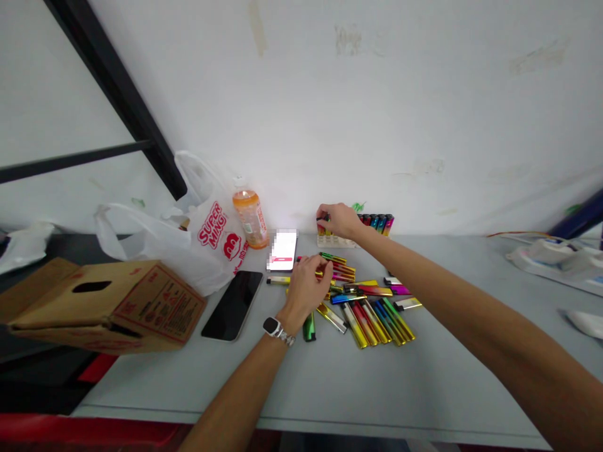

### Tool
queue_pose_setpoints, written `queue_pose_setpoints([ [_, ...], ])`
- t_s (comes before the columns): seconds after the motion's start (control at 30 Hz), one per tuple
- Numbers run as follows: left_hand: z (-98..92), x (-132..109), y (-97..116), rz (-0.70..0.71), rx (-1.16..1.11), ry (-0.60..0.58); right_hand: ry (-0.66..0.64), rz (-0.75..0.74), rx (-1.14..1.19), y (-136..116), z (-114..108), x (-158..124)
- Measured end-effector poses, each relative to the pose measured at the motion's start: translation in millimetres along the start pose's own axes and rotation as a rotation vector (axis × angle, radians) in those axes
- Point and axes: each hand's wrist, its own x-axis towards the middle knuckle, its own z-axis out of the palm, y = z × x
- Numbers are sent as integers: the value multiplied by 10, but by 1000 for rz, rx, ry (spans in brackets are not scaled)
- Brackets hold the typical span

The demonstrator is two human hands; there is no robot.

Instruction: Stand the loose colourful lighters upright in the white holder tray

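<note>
Lighters point(378, 321) partly behind left hand point(307, 284), rack point(326, 241) partly behind right hand point(340, 220), both hands' fingers point(325, 277) curled, grasp unclear

We can read "SUPER MING" in red capitals, set over two slanting lines, on the white plastic bag point(200, 254). Below the words we see a red emblem, and near it smaller red lettering that we can't make out. The cardboard box point(155, 307) carries red printing on its side, too small for us to read. We can't read the bottle's label point(253, 221) either, and the lit phone point(282, 250) has its screen blurred.
</note>
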Motion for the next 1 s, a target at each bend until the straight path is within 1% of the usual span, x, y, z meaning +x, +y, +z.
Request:
queue_pose_setpoints([
  [0.23, 35, -5, 38, 0, -21, -3, 9, -7, 8, 73, -27, -7],
  [0.5, 53, -4, 14, -12, -20, 0, 40, 8, 44, 75, 43, 29],
  [0.8, 53, -7, 26, -4, -9, -2, 14, 43, 54, 96, 74, 13],
  [1.0, 53, -11, 22, -9, -16, -4, 122, -34, -86, 52, 115, -147],
])
